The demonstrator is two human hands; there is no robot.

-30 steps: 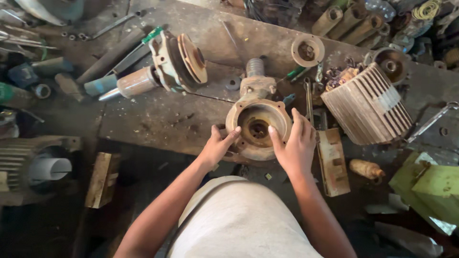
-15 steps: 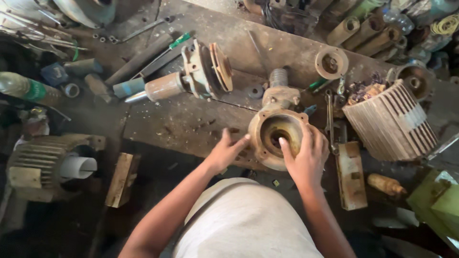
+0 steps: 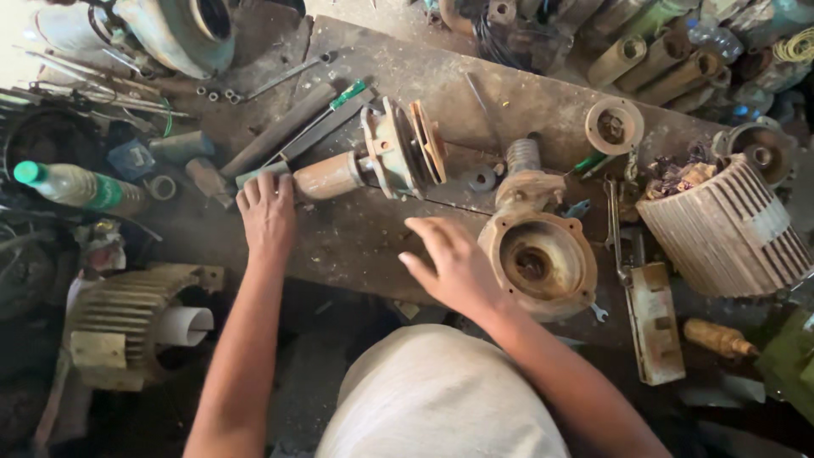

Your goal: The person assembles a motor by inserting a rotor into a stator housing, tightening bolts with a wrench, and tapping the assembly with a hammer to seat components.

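The left hand (image 3: 267, 212) is lying flat on the workbench (image 3: 356, 246), fingers together and clamped on nothing, fingertips touching the shaft end of the rotor assembly (image 3: 373, 161), which is stretching away to that hand's right. The right hand (image 3: 454, 267) is hovering with fingers spread apart, gripping nothing, just left of the round pump housing (image 3: 538, 259) sitting at the bench edge. A green-handled screwdriver (image 3: 326, 106) is lying beyond the left hand. A ribbed motor casing (image 3: 729, 229) is standing well right of the right hand.
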